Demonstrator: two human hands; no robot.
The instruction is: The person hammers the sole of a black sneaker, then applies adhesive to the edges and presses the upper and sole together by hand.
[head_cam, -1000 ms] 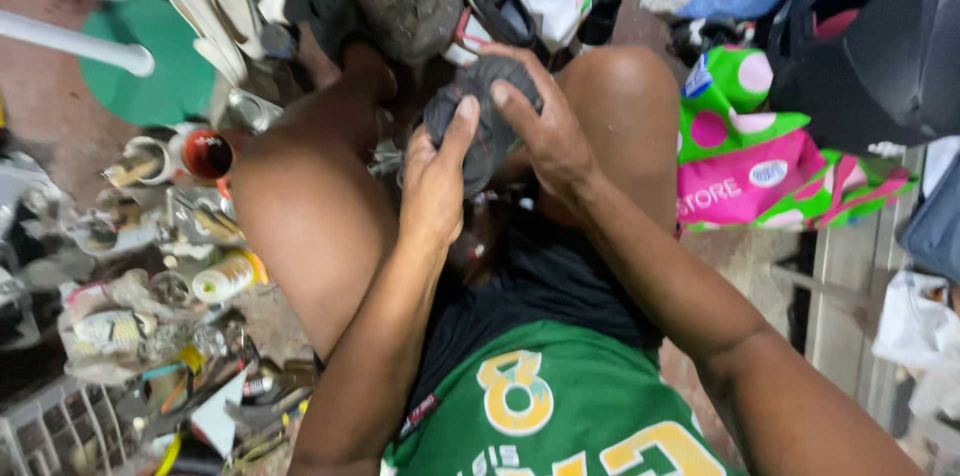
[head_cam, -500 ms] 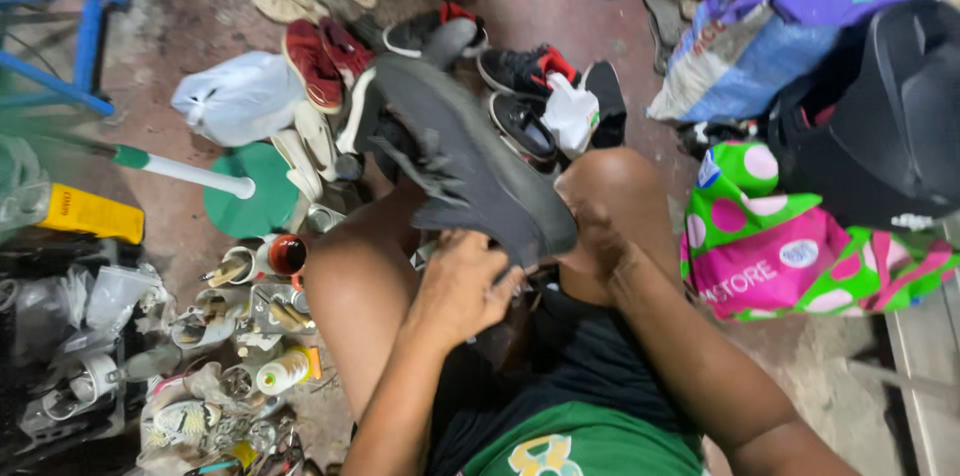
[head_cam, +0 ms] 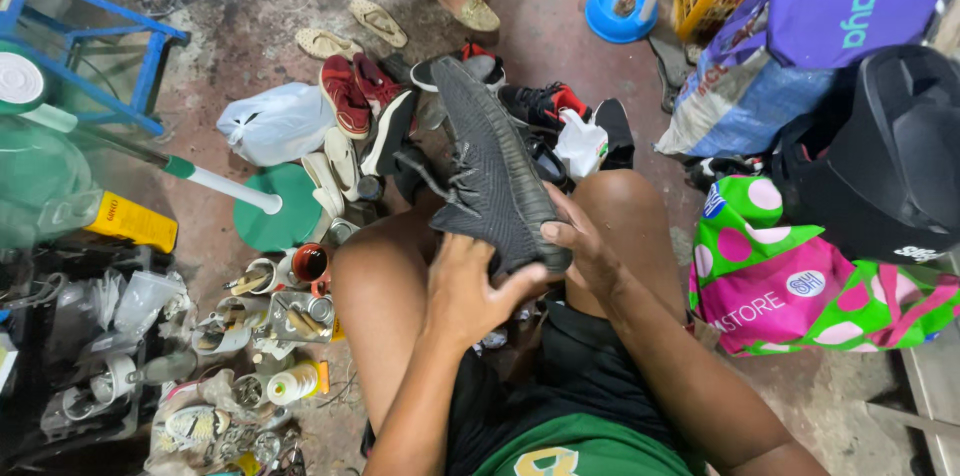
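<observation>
A dark grey knitted sneaker (head_cam: 490,171) with loose laces is held up over my bare knees, toe pointing away from me. My left hand (head_cam: 470,291) grips its heel end from below, thumb pressed on the side. My right hand (head_cam: 585,241) clasps the heel from the right, fingers against the sole edge. Behind the sneaker lies a heap of other shoes: a red pair (head_cam: 355,91), black trainers (head_cam: 540,101) and pale sandals (head_cam: 345,31).
Tins, cups and glue pots (head_cam: 275,311) crowd the floor at my left, beside a green stand (head_cam: 265,201), a white plastic bag (head_cam: 275,121) and a blue frame (head_cam: 95,46). Bright bags (head_cam: 800,276) and a black backpack (head_cam: 880,161) sit right. Another person's feet (head_cam: 465,1) stand ahead.
The view has tilted up from my lap toward the floor. The sneaker, first bunched between both hands near my knees, is now stretched out lengthwise and held by its heel.
</observation>
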